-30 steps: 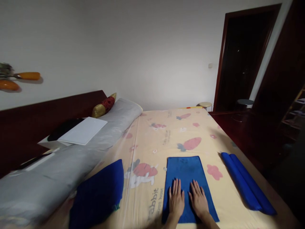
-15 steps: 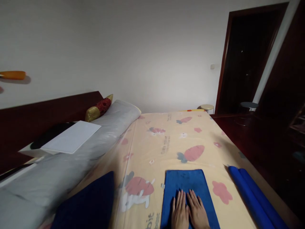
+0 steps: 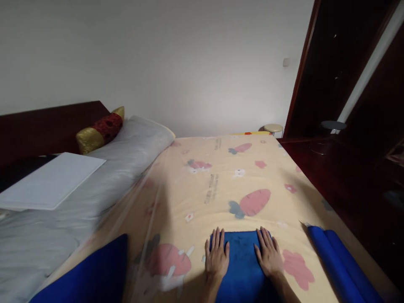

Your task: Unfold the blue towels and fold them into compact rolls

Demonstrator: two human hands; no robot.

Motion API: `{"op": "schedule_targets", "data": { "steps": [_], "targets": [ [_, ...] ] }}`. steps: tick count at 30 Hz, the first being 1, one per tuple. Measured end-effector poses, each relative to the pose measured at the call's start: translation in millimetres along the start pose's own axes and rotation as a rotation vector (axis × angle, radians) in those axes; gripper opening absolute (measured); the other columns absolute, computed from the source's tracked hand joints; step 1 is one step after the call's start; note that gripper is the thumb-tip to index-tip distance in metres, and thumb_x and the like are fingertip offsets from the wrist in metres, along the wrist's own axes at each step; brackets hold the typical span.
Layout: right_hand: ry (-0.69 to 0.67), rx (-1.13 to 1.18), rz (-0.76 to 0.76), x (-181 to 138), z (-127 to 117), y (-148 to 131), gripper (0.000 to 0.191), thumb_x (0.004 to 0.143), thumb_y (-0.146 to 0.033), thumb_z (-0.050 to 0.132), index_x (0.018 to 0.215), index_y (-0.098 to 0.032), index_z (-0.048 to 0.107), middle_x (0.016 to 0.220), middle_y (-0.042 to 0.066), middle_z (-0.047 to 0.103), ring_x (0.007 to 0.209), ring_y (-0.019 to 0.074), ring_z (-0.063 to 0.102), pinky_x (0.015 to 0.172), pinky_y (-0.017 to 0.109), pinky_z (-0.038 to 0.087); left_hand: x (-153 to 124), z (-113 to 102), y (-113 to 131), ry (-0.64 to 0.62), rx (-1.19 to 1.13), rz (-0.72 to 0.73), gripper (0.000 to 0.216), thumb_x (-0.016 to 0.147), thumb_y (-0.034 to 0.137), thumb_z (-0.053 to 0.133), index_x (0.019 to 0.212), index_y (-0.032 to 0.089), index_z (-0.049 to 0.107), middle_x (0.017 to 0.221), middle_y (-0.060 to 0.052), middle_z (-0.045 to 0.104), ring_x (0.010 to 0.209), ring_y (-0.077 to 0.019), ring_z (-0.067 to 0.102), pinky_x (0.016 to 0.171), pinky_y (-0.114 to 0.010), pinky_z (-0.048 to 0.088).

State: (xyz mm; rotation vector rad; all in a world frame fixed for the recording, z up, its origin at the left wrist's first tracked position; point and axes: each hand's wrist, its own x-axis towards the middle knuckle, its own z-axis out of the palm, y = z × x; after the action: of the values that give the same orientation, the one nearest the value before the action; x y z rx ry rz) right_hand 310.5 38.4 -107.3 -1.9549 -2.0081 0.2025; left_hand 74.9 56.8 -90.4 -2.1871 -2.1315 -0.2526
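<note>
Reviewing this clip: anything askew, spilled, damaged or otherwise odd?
Only mildly odd: a flat white object rests on the long grey cushion at left, an unusual spot for bedding. No spill or damage shows; the visible blue cloth between the left hand and right hand looks flat.

Bare left hand (image 3: 217,261) and bare right hand (image 3: 270,258), slender fingers (image 3: 217,239), slim bare forearms (image 3: 283,288).

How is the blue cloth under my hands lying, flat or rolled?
Flat: the blue cloth shows a straight far edge between the left hand and right hand.
</note>
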Motion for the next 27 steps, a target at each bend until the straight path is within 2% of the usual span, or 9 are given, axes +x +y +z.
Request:
{"op": "schedule_targets", "data": {
  "steps": [5, 8, 10, 13, 15, 17, 20, 24, 27],
  "targets": [
    [-0.015, -0.014, 0.008, 1, -3, 0, 0.061, 0.095, -0.055, 0.024, 0.148, -0.026, 0.021, 0.156, 0.002, 0.021, 0.144, 0.0200, 0.020, 0.115, 0.045, 0.021, 3, -2, -1, -0.048, -0.014, 0.000, 0.053, 0.096, 0.037, 0.026, 0.147, 0.030, 0.017, 0.156, 0.001, 0.022, 0.144, -0.0209, 0.018, 0.116, -0.051, 0.015],
    [-0.022, -0.034, 0.016, 5, -3, -1, 0.060, 0.094, -0.053, 0.027, 0.147, -0.023, 0.027, 0.155, 0.004, 0.024, 0.143, 0.0223, 0.024, 0.115, 0.047, 0.021, 7, -8, -3, -0.100, -0.025, 0.007, 0.053, 0.095, 0.038, 0.028, 0.147, 0.031, 0.018, 0.156, 0.001, 0.024, 0.144, -0.0215, 0.019, 0.115, -0.053, 0.016],
    [0.000, -0.045, 0.034, 6, -1, -10, 0.060, 0.094, -0.051, 0.029, 0.145, -0.021, 0.032, 0.154, 0.006, 0.026, 0.142, 0.0245, 0.025, 0.116, 0.050, 0.019, 6, -13, 2, -0.064, -0.029, 0.037, 0.054, 0.095, 0.038, 0.030, 0.147, 0.030, 0.018, 0.156, -0.001, 0.024, 0.144, -0.0232, 0.019, 0.116, -0.056, 0.014],
    [0.010, -0.005, 0.007, 4, 2, -40, 0.056, 0.095, -0.044, 0.026, 0.146, -0.020, 0.029, 0.154, 0.005, 0.024, 0.143, 0.0236, 0.022, 0.117, 0.049, 0.017, -3, -15, 23, 0.042, -0.064, 0.186, 0.055, 0.096, 0.033, 0.028, 0.148, 0.027, 0.010, 0.156, -0.001, 0.023, 0.144, -0.0210, 0.021, 0.118, -0.052, 0.015],
    [-0.069, 0.042, -0.069, 1, 4, -59, 0.054, 0.096, -0.038, 0.023, 0.146, -0.021, 0.028, 0.154, 0.003, 0.023, 0.143, 0.0208, 0.020, 0.117, 0.046, 0.019, -11, -10, 36, 0.043, -0.090, 0.299, 0.055, 0.096, 0.029, 0.027, 0.148, 0.027, 0.007, 0.155, 0.000, 0.026, 0.142, -0.0180, 0.025, 0.117, -0.045, 0.023],
    [-0.166, 0.084, -0.152, -1, 5, -65, 0.053, 0.096, -0.036, 0.021, 0.146, -0.022, 0.028, 0.154, 0.001, 0.024, 0.143, 0.0188, 0.020, 0.117, 0.044, 0.020, -18, -3, 36, 0.004, -0.099, 0.359, 0.054, 0.097, 0.029, 0.028, 0.147, 0.028, 0.009, 0.154, 0.001, 0.030, 0.140, -0.0164, 0.030, 0.114, -0.041, 0.030],
    [-0.198, 0.100, -0.174, -5, 1, -42, 0.053, 0.096, -0.044, 0.022, 0.146, -0.026, 0.029, 0.154, 0.000, 0.025, 0.143, 0.0192, 0.021, 0.116, 0.045, 0.021, -21, 4, 8, 0.010, -0.066, 0.277, 0.053, 0.097, 0.034, 0.030, 0.147, 0.032, 0.012, 0.153, 0.002, 0.030, 0.139, -0.0175, 0.031, 0.112, -0.043, 0.032],
    [-0.072, -0.016, 0.046, -10, -1, 10, 0.064, 0.093, -0.055, 0.022, 0.147, -0.020, 0.022, 0.156, 0.004, 0.019, 0.144, 0.0219, 0.017, 0.117, 0.049, 0.017, -20, 7, -43, 0.117, 0.019, 0.082, 0.054, 0.096, 0.039, 0.031, 0.147, 0.030, 0.015, 0.153, 0.000, 0.030, 0.140, -0.0209, 0.030, 0.112, -0.047, 0.028],
    [-0.048, -0.076, 0.079, -13, 3, 27, 0.067, 0.093, -0.057, 0.021, 0.147, -0.018, 0.022, 0.156, 0.003, 0.019, 0.144, 0.0209, 0.015, 0.118, 0.048, 0.015, -19, 8, -56, 0.148, 0.043, 0.088, 0.054, 0.096, 0.040, 0.030, 0.146, 0.030, 0.016, 0.153, 0.000, 0.031, 0.140, -0.0201, 0.030, 0.114, -0.047, 0.021]
  ]
}}
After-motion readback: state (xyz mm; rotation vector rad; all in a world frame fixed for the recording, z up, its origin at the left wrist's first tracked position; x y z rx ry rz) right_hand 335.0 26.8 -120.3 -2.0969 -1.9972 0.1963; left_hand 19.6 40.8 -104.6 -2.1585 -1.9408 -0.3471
